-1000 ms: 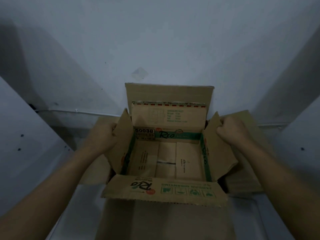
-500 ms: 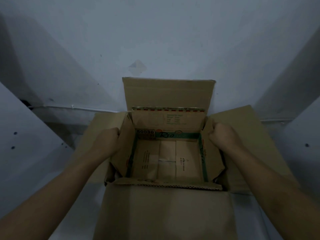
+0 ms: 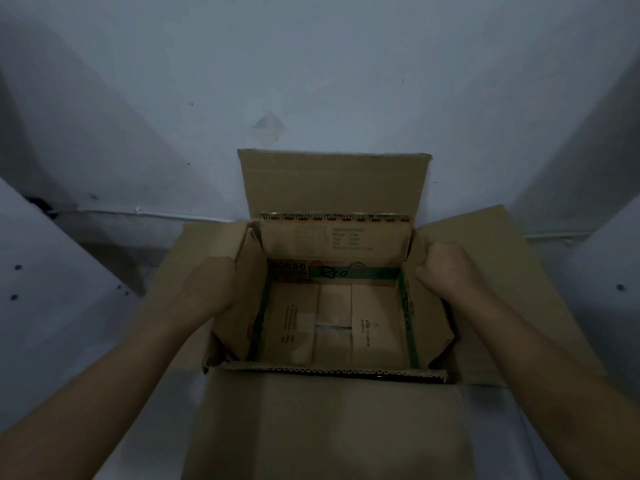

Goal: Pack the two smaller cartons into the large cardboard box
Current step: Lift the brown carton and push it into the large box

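The large cardboard box (image 3: 329, 427) stands open in front of me, its far flap upright and its side flaps spread outwards. A smaller carton (image 3: 349, 273) with a green band and "Rio" print sits down inside it, open at the top, its taped bottom showing. My left hand (image 3: 207, 289) is closed on this carton's left flap. My right hand (image 3: 446, 268) is closed on its right flap. I cannot make out a second small carton.
White walls close in behind and at both sides. A thin white cable (image 3: 138, 212) runs along the back wall at the left. A pale floor (image 3: 145, 427) lies around the box. The light is dim.
The smaller carton has sunk into the large box, and its printed near flap has dropped out of sight behind the large box's near edge. Both hands moved down with it.
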